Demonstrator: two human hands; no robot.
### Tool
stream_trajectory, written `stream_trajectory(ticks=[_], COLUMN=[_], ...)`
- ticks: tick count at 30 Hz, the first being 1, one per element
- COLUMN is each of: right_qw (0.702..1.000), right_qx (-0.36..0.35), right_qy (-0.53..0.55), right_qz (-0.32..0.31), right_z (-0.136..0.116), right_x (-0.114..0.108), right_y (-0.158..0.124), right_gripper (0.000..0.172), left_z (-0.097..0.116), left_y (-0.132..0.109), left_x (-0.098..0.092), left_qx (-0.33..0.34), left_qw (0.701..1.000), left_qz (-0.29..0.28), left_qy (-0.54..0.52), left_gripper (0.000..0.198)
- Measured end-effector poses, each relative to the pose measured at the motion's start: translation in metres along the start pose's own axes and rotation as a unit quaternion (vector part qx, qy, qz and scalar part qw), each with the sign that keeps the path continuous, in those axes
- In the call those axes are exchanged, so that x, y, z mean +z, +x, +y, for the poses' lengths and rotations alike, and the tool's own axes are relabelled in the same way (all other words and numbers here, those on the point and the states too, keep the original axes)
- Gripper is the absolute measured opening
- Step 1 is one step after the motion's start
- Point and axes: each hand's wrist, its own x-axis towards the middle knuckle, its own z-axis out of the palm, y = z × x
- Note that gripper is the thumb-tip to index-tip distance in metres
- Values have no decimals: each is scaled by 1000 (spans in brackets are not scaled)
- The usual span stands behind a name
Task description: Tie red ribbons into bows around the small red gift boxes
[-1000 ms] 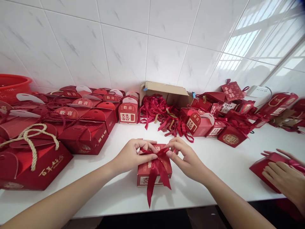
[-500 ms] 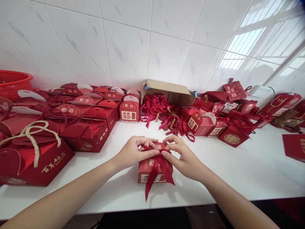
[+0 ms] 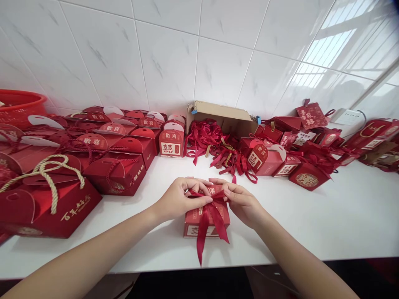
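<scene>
A small red gift box [image 3: 193, 219] with gold characters sits near the front edge of the white counter [image 3: 311, 220]. A dark red ribbon [image 3: 209, 219] is knotted on its top, and two tails hang down over the box front. My left hand [image 3: 179, 198] pinches the ribbon's left loop. Across the knot, my right hand [image 3: 241, 201] pinches the right loop. Both hands rest on the box top, fingers closed on the ribbon.
Several red handled gift boxes [image 3: 115, 174] crowd the left, the nearest with a rope handle [image 3: 46, 176]. An open cardboard box [image 3: 222, 118] at the back spills loose red ribbons [image 3: 218, 149]. More red boxes [image 3: 307, 176] lie at the right. A red basin [image 3: 17, 104] stands far left.
Another person's hands and box at the right have left the view. My hands have drawn closer on the knot, and the box sits slightly further right in the picture.
</scene>
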Motion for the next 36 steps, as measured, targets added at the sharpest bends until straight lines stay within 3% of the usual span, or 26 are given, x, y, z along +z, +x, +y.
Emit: stream_trajectory(ticks=[6,12,17,20,23,27,31,34,36], right_qw=[1000,983,945,915,861,820,827,826,806], right_qx=[-14,-26,-91,-131,-150,-166,-173,-154,-132], right_qy=[12,-182,-302,-377,-485,-546,-528,-524,-549], right_qz=[-12,8,84,61,42,43,90,136,180], right_z=[2,-16,-35,-40,-40,-36,-48,-73,-93], right_x=[-9,-11,-6,6,22,31,6,-34,-68], right_y=[-2,-9,-10,-6,0,3,-15,-42,-64], right_gripper=[27,27,36,26,14,10,13,15,23], left_z=[-1,-2,-8,-16,-23,-28,-28,-25,-23], left_y=[0,1,1,3,4,4,4,3,3], left_x=[-2,-3,-6,-7,-10,-13,-16,-20,-23], left_qx=[3,12,31,13,-10,-19,-24,-22,-13], left_qw=[1000,1000,995,985,971,965,963,963,962], left_qz=[-7,7,52,101,142,155,155,150,149], left_qy=[-18,-10,-78,-138,-191,-212,-219,-221,-226], left_gripper=[50,22,31,38,39,35,33,32,31])
